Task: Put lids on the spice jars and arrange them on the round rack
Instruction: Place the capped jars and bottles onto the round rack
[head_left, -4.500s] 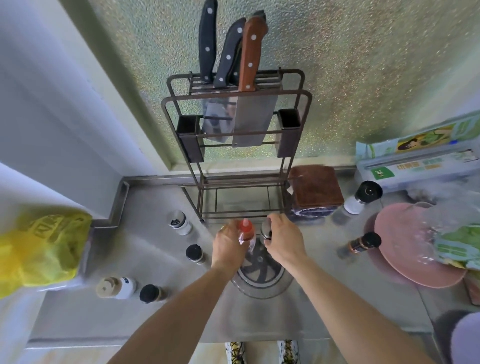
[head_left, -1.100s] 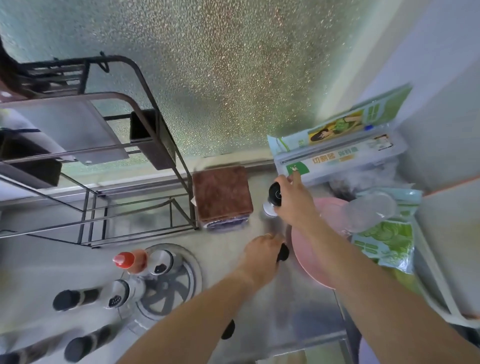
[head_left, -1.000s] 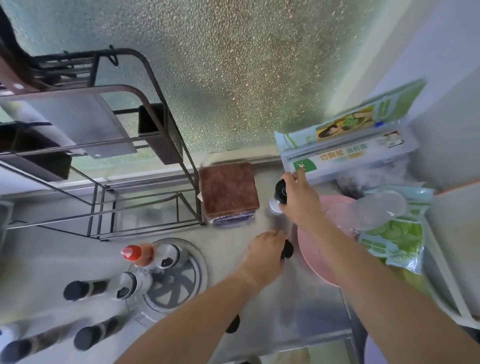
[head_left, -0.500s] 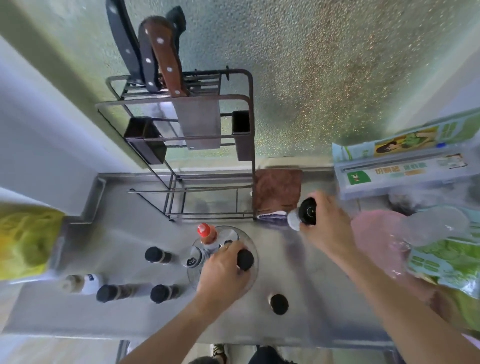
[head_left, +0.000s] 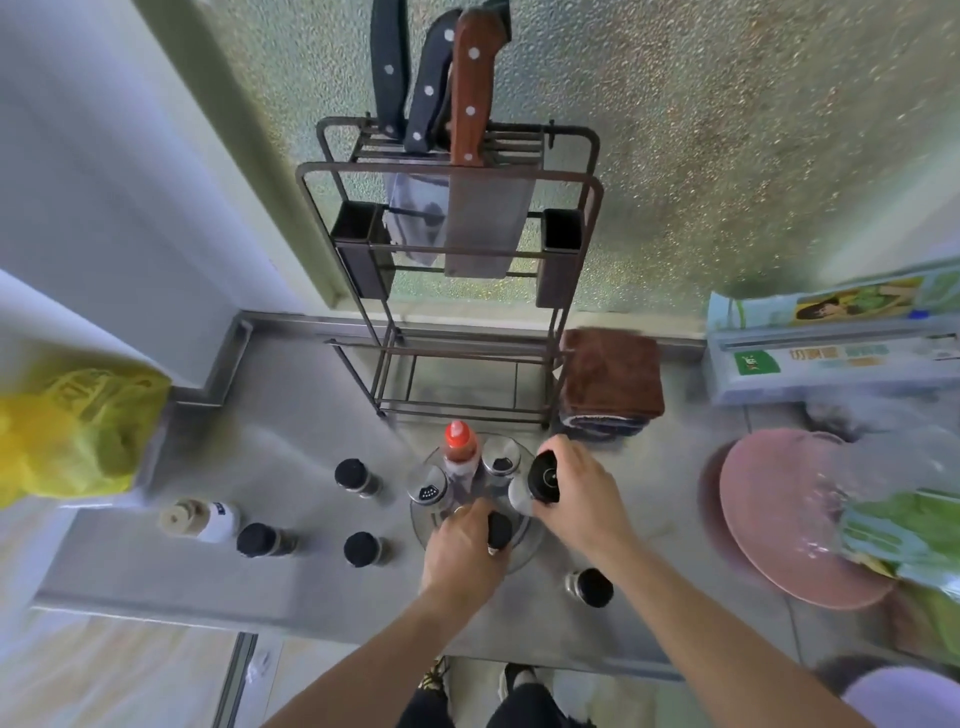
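Observation:
The round rack (head_left: 525, 550) sits on the steel counter in front of the knife stand. On it stand a red-capped bottle (head_left: 459, 447) and two silver-topped shakers (head_left: 430, 487) (head_left: 500, 461). My left hand (head_left: 462, 551) is closed around a black-lidded jar (head_left: 500, 527) at the rack's near side. My right hand (head_left: 579, 493) grips a white jar with a black lid (head_left: 540, 480) over the rack's right edge. Three black-lidded jars (head_left: 353, 475) (head_left: 260, 540) (head_left: 362, 550) stand left of the rack, one more (head_left: 589, 587) to its right.
A tall knife stand (head_left: 457, 270) rises behind the rack, beside a folded brown cloth (head_left: 610, 376). A pink plate (head_left: 779, 514) and green bags lie right, boxes (head_left: 831, 353) behind them. A beige-capped white bottle (head_left: 200, 518) and a yellow bag (head_left: 67, 431) are left.
My right hand carried the white jar from near the brown cloth to the rack's right edge. My left hand stays on the black-lidded jar at the rack. The view swung left.

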